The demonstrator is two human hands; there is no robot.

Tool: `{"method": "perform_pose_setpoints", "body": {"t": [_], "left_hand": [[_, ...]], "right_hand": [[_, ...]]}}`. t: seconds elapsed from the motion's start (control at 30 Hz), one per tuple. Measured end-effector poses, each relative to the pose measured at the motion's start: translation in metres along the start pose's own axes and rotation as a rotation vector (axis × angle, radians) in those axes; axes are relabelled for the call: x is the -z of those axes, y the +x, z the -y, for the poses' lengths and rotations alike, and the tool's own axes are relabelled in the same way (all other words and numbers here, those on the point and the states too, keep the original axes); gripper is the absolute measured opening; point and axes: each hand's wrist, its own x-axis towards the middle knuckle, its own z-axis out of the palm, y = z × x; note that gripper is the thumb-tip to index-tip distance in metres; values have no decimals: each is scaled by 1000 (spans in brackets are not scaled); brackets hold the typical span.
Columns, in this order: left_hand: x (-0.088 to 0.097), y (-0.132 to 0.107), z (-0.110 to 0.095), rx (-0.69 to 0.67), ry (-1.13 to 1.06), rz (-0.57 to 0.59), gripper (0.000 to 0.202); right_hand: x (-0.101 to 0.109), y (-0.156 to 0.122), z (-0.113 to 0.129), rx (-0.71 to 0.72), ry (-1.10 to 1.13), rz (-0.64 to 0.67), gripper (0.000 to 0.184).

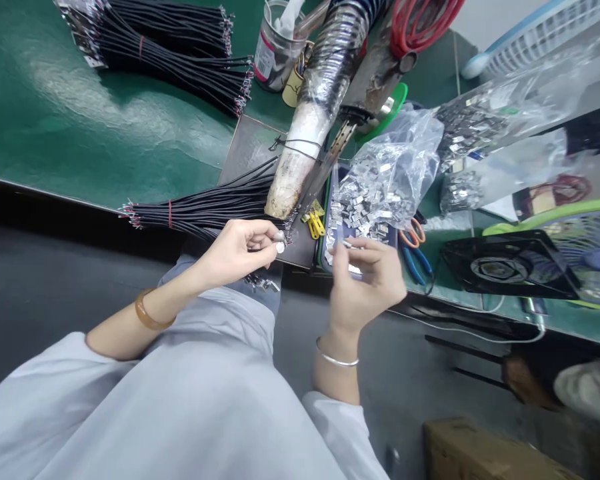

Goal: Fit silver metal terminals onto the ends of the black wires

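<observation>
My left hand (243,252) is closed in a pinch on a small metal piece at the end of a black wire, near the table's front edge. My right hand (367,280) is closed, pinching a small silver metal clip just in front of a tray (325,247) heaped with such clips. A bundle of black wires (205,210) tied with a red band lies left of my left hand, its stripped ends pointing left. A foil-wrapped hose (310,113) ends just above both hands. Yellow tweezers-like clips (314,223) lie between the hands.
More black wire bundles (180,53) lie at the back left on the green table (80,120). A clear bag of metal clips (395,167) sits behind the tray. Orange and blue cutters (416,257), a black fan (510,267), a jar (275,47) and a cardboard box (480,453) are nearby.
</observation>
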Motion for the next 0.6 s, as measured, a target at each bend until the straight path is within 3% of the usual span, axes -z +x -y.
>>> {"method": "perform_pose_setpoints", "body": {"t": [0.07, 0.2, 0.3, 0.47, 0.6], "left_hand": [[-3, 0, -1, 3, -18, -47, 10], [-7, -2, 0, -3, 9, -85, 11], [-8, -4, 0, 12, 49, -78, 11], [-9, -4, 0, 4, 110, -84, 14], [-8, -4, 1, -102, 236, -76, 12]], "right_hand": [[-7, -12, 15, 14, 83, 25, 13], [-18, -23, 24, -207, 331, 225, 8], [-22, -24, 21, -312, 450, 300, 7], [-23, -24, 19, -350, 504, 314, 6], [-17, -22, 19, -289, 442, 330, 8]]}}
